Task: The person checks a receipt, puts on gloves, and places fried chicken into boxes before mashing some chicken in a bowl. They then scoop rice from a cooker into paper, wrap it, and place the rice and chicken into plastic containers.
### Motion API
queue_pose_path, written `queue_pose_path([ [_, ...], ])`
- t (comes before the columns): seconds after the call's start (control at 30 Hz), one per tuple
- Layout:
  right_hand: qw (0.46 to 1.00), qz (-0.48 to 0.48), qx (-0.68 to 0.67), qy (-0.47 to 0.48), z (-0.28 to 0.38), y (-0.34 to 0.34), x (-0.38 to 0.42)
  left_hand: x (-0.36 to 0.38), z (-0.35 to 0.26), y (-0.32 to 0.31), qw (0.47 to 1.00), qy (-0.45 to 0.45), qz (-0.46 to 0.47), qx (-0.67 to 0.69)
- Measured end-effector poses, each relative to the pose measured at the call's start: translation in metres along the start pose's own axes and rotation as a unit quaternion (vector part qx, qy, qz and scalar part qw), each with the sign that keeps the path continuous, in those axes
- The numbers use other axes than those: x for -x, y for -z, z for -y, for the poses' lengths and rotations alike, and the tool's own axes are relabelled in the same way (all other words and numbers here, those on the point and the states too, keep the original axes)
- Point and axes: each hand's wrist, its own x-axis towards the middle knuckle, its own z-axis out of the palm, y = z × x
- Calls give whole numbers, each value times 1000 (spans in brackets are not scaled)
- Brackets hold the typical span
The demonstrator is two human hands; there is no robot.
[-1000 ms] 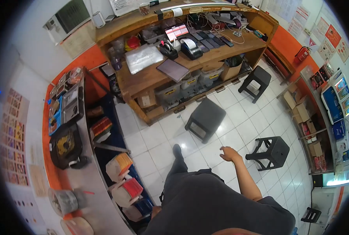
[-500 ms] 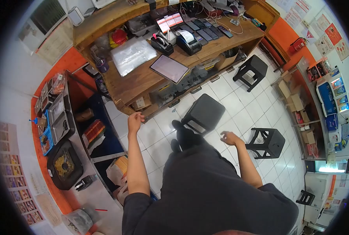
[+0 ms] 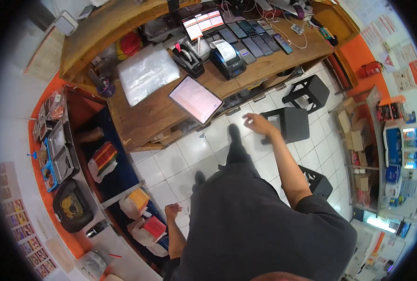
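Observation:
My right hand (image 3: 259, 124) reaches forward above the tiled floor, beside a black stool (image 3: 292, 124); its fingers are apart and it holds nothing. Low at my left side, my left hand (image 3: 173, 210) hangs near the shelf with red and yellow packets (image 3: 155, 226); its fingers are curled and small in view, so what they hold, if anything, cannot be made out. Ahead, a tablet (image 3: 196, 99) lies at the front edge of the wooden desk (image 3: 147, 122). Behind it are a label printer (image 3: 228, 61), a black dispenser (image 3: 188, 60) and several phones (image 3: 253, 46).
A stack of clear plastic bags (image 3: 147, 74) lies on the desk. More black stools (image 3: 311, 93) stand at the right. A metal counter (image 3: 119, 248) with trays and a black pan (image 3: 72, 206) runs along the left. Shelves (image 3: 367, 154) line the right wall.
The desk and tablet appear closer. My right hand has moved forward, up to the near stool, while my left hand has dropped back toward my side. The view has shifted, with the stools further right.

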Motion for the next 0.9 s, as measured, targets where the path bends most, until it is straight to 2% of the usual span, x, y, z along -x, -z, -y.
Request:
queue_pose_path([
  [0.07, 998, 7, -60, -28, 0, 34, -49, -2, -1, -1, 962, 121, -55, 238],
  [0.13, 1000, 13, -27, 0, -22, 64, -111, 1, -15, -42, 965, 56, -131, 218],
  [0.17, 1000, 4, -3, 19, -35, 71, -132, 6, -32, -72, 990, -43, -132, 18],
  [0.2, 986, -27, -160, 38, -60, 67, -159, 16, -72, -117, 978, -26, -187, 89],
  [0.27, 980, -74, -176, 64, -68, 82, -200, 8, -107, -174, 978, -108, -180, -21],
  [0.3, 979, -61, -182, 62, -69, 87, -214, 12, -127, -201, 974, -129, -171, -75],
  [0.37, 976, -127, -167, 63, -64, 101, -240, 24, -184, -269, 968, -78, -208, -120],
  [0.4, 976, -114, -171, 66, -61, 104, -245, 31, -197, -292, 964, -45, -231, -124],
  [0.47, 975, -165, -129, 77, -55, 110, -262, 34, -179, -321, 964, -103, -240, -38],
  [0.5, 978, -150, -123, 81, -57, 110, -269, 38, -168, -330, 964, -109, -238, -51],
  [0.6, 981, -157, -104, 49, -54, 105, -278, 59, -127, -356, 967, -41, -236, -83],
  [0.63, 979, -155, -123, 44, -54, 106, -277, 68, -126, -365, 966, -39, -240, -83],
  [0.7, 978, -148, -143, 37, -53, 107, -276, 94, -126, -379, 968, 45, -192, -158],
  [0.73, 975, -147, -162, 35, -53, 107, -275, 103, -131, -384, 967, 50, -194, -159],
  [0.8, 975, -145, -167, 37, -52, 109, -275, 116, -149, -392, 966, 114, -167, -159],
  [0.83, 974, -143, -171, 39, -51, 107, -273, 115, -164, -395, 960, 213, -173, -50],
  [0.9, 973, -148, -167, 50, -53, 103, -272, 113, -170, -400, 959, 210, -187, -35],
])
